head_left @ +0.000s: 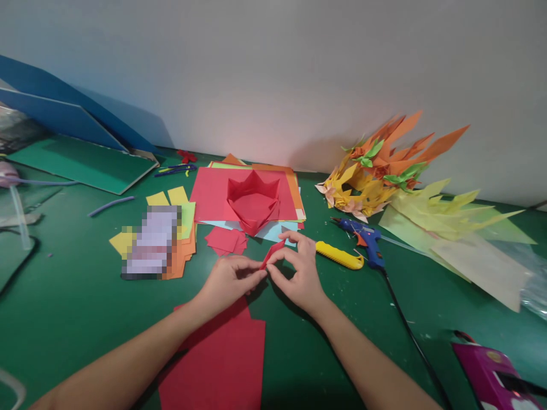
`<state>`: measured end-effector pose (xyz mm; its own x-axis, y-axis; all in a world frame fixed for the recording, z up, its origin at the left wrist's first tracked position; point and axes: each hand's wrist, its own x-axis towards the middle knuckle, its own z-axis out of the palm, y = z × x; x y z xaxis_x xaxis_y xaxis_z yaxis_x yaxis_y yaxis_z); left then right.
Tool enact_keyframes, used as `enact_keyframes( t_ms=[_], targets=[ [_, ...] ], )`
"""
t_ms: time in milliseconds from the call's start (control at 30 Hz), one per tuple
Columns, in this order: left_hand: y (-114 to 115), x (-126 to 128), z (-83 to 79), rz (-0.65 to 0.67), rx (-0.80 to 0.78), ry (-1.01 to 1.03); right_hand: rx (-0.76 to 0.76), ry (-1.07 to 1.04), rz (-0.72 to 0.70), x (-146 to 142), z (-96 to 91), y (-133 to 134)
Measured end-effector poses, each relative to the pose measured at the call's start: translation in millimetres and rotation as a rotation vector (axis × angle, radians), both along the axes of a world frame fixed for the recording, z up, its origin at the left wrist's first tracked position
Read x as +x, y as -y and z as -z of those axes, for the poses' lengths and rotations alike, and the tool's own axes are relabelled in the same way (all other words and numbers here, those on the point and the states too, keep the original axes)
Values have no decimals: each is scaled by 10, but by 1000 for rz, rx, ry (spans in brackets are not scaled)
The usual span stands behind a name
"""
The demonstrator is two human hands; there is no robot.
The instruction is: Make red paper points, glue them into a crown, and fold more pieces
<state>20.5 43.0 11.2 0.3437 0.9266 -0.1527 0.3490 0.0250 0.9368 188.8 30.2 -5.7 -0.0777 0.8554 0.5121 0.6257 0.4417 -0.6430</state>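
Observation:
Between my two hands, above the green table, is a small folded piece of red paper (273, 252). My left hand (233, 278) pinches its lower left end between thumb and fingers. The thumb and index finger of my right hand (298, 269) press on its near edge, with the other fingers curled around it. Just left of it lie several small red paper pieces (226, 241). Behind stands a red folded-paper crown (253, 196) on a stack of coloured sheets (209, 193). Larger red sheets (222, 359) lie below my wrists.
To the right are a yellow utility knife (339, 255), a blue glue gun (363, 236) with a black cord, and paper crowns in yellow (363, 185) and orange. A pixelated phone-like object (151, 242) rests on coloured paper at left. A purple box (491, 364) sits at lower right.

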Motion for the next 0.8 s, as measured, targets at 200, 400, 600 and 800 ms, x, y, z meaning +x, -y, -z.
enact_keyframes(
  t_ms=[200,400,600,800],
  targets=[
    [6,13,-23,-62,-14,7,10,-66,5,-7,20,-8],
    [16,19,-21,-115,-37,67,-233,-630,-105,-74,107,-50],
    [26,28,-35,-131,-11,86,-586,-973,-273,-105,36,-24],
    [37,30,-47,-106,-40,105,-667,-888,-267,-100,-1,-10]
  ],
)
